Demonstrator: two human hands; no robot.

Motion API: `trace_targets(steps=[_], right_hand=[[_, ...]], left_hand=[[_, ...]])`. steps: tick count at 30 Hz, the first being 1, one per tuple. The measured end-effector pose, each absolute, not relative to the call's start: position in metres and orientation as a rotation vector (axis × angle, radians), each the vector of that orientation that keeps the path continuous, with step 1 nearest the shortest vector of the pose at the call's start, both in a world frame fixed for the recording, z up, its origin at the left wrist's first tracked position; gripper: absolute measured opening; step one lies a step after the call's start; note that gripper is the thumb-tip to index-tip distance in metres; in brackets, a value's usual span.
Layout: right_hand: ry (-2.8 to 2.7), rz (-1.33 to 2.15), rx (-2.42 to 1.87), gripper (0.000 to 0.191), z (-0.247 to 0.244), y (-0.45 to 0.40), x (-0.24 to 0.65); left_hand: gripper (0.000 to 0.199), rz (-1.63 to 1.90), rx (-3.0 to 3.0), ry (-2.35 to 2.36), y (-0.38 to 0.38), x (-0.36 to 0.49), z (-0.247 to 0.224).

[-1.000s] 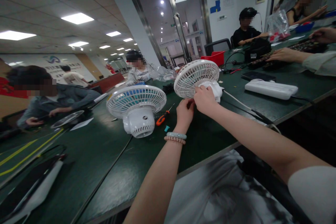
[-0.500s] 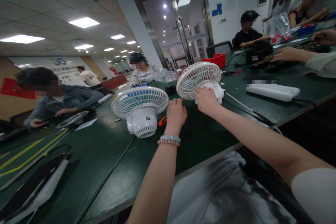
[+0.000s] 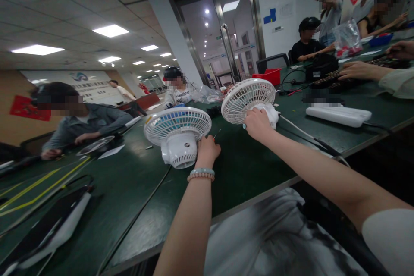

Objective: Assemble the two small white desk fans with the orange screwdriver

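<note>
Two white fans lie on the green table. The left fan [image 3: 179,148] has its round grille tipped up and its motor housing toward me. Just right of that housing, my left hand [image 3: 208,151] is closed round a screwdriver, whose thin shaft [image 3: 217,134] sticks out past the fingers; the orange handle is mostly hidden. My right hand [image 3: 258,124] rests with bent fingers on the back of the right fan [image 3: 247,99], gripping it by its housing. A small teal piece shows by the right fingertips.
A white power strip [image 3: 338,115] lies at the right, a red bin [image 3: 268,76] behind the fans. Cables cross the green table [image 3: 155,211]. People sit around it; another person's hand [image 3: 357,70] is at the right. A black-and-white device [image 3: 48,228] lies front left.
My left hand has moved down and left and closed on the orange tool that lay by the left fan. My right hand stays at the right fan. The view has shifted slightly.
</note>
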State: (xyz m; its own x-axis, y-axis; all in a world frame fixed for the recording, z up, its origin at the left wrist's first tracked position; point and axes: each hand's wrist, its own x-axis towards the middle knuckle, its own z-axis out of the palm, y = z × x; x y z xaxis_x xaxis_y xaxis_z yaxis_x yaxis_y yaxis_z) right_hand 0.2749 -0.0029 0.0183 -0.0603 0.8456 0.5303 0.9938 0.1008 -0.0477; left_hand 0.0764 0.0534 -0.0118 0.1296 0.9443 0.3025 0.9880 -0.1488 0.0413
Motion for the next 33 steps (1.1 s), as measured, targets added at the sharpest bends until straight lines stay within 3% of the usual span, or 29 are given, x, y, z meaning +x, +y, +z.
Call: trace_targets(steps=[17,23,33], right_hand=[[-2.004,-0.49,-1.787,0.03,0.017,-0.0008,0.2764],[-1.999,-0.507,-1.77,0.03,0.0171,-0.0012,0.2756],[-2.008,-0.494,-1.779,0.03,0.0171,0.0006,0.2767]], left_hand=[[0.039,-0.458,-2.336,-1.918,0.0592,0.0691,-0.0127],[0.023,-0.364,-2.307,-1.871,0.0588,0.0694,-0.0112],[0.025,-0.586,-2.428,-1.508,0.0522,0.0668,-0.0048]])
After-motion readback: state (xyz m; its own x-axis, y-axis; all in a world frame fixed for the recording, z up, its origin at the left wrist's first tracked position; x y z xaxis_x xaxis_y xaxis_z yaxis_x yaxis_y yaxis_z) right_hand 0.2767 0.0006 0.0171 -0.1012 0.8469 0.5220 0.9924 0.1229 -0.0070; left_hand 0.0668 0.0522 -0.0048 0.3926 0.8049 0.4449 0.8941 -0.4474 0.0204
